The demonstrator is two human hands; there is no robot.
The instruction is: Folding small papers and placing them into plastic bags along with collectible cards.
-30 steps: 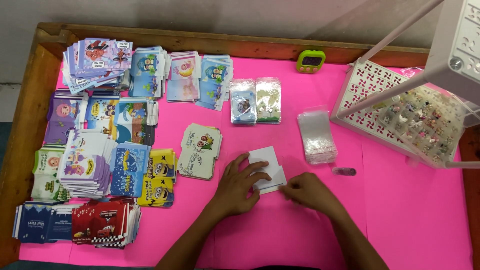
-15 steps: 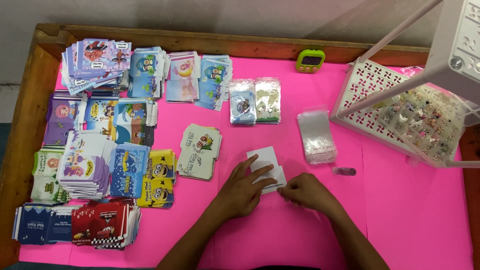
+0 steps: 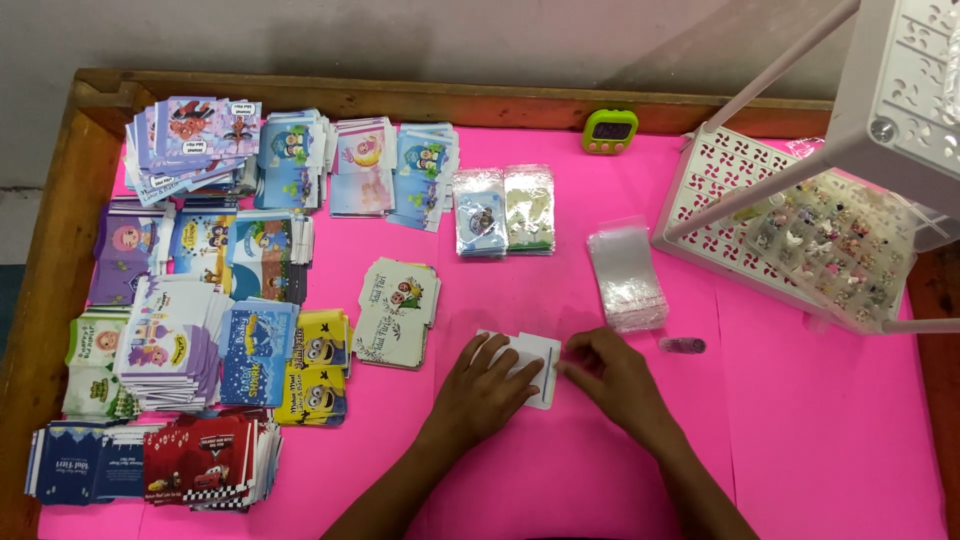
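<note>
Head view: white card (image 3: 535, 362) lies flat on the pink table (image 3: 820, 440), lower centre of frame; left hand (image 3: 483, 392) presses on its left part, fingers spread, not gripping. Right hand (image 3: 612, 377) pinches the card's right edge with its fingertips. Clear sleeve stack (image 3: 626, 274) sits just above right, printed card stacks (image 3: 200, 300) fill the left.

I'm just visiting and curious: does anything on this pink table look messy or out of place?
Mostly tidy. The top-left card stack is fanned out and askew, unlike the neater piles. A small dark tube lies loose by the clear sleeves. Both hands rest on a white card.
</note>
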